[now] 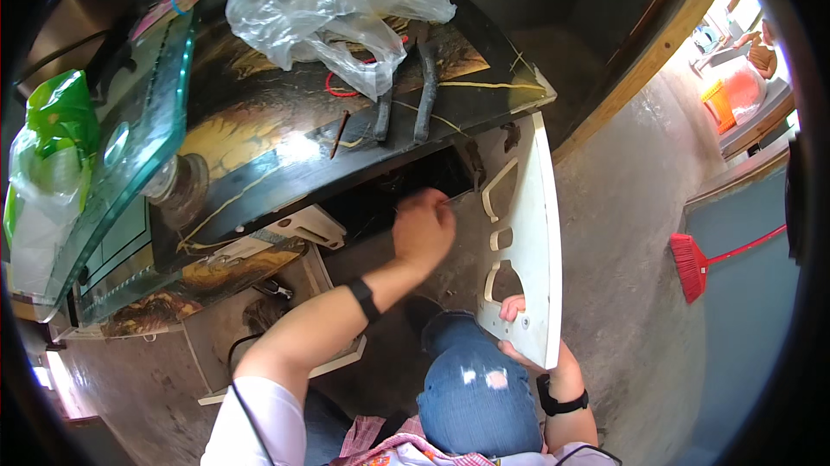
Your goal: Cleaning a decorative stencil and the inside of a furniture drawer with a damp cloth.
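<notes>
My right hand (512,308) grips the lower end of a white cabinet door (541,239), its fingers coming through a cut-out. The door stands swung out from a dark cabinet with a marble-patterned top (259,174). My left hand (425,229) is blurred, fingers curled in front of the cabinet opening (369,206). It is close to a rusty hinge (476,164); whether a thin object is between its fingers is unclear. A second hinge part (511,136) sits at the door's upper corner. Above, pliers with dark grey handles (425,99) and a rusty nail or screw (338,134) lie on the top.
A clear plastic bag (337,5) partly covers the pliers and a red cord (334,86). Glass sheets (149,116) and a green plastic bag (61,116) are left. Below them, an open drawer (217,343) juts out. Rightward are a red broom (690,268) and a distant person (762,54).
</notes>
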Demonstrator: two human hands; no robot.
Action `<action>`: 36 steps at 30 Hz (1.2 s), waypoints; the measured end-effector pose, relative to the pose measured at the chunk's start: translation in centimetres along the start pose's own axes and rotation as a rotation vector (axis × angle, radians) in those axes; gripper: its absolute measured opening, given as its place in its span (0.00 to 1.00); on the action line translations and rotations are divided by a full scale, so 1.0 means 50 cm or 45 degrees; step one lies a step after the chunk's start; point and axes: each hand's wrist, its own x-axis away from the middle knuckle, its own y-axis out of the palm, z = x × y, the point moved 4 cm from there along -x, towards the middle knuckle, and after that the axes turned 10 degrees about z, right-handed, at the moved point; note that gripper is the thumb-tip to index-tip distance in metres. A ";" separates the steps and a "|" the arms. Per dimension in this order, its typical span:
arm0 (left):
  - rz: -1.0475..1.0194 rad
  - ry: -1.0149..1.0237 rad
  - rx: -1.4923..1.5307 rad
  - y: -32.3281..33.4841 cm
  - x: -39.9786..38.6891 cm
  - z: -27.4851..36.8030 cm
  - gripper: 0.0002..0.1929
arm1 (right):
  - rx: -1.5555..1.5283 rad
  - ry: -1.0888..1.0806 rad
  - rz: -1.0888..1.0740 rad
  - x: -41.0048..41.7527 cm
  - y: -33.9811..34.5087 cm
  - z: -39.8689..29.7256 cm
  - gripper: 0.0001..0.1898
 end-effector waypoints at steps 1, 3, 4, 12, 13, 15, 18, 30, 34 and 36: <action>-0.176 0.023 0.237 -0.056 0.018 0.071 0.10 | -0.056 0.040 0.033 0.006 0.001 0.006 0.23; 0.197 0.654 0.463 -0.203 0.031 0.216 0.02 | -0.047 0.163 0.021 0.016 -0.005 0.015 0.24; 0.398 0.932 0.412 -0.265 0.013 0.259 0.05 | -0.006 0.135 0.010 0.015 -0.005 0.013 0.24; 0.427 0.643 -0.599 -0.339 -0.164 0.267 0.21 | 0.065 0.097 -0.010 0.006 0.000 0.014 0.28; 0.435 0.635 -0.601 -0.344 -0.171 0.265 0.22 | 0.063 0.098 0.000 0.010 -0.003 0.016 0.28; 0.359 0.615 -0.718 -0.350 -0.188 0.245 0.19 | -0.023 0.103 0.006 0.010 -0.002 0.013 0.28; 0.379 0.701 -0.751 -0.336 -0.190 0.218 0.16 | -0.016 0.124 0.013 0.013 0.000 0.005 0.27; -0.222 0.038 0.363 -0.410 0.028 0.163 0.23 | -0.006 0.172 0.018 0.013 -0.004 0.005 0.26; -0.665 -0.801 0.570 -0.346 0.076 0.083 0.22 | 0.010 0.060 0.007 0.003 -0.003 0.006 0.26; -0.792 -0.862 0.523 -0.276 0.065 0.030 0.20 | -0.009 0.079 0.001 0.002 0.003 0.004 0.26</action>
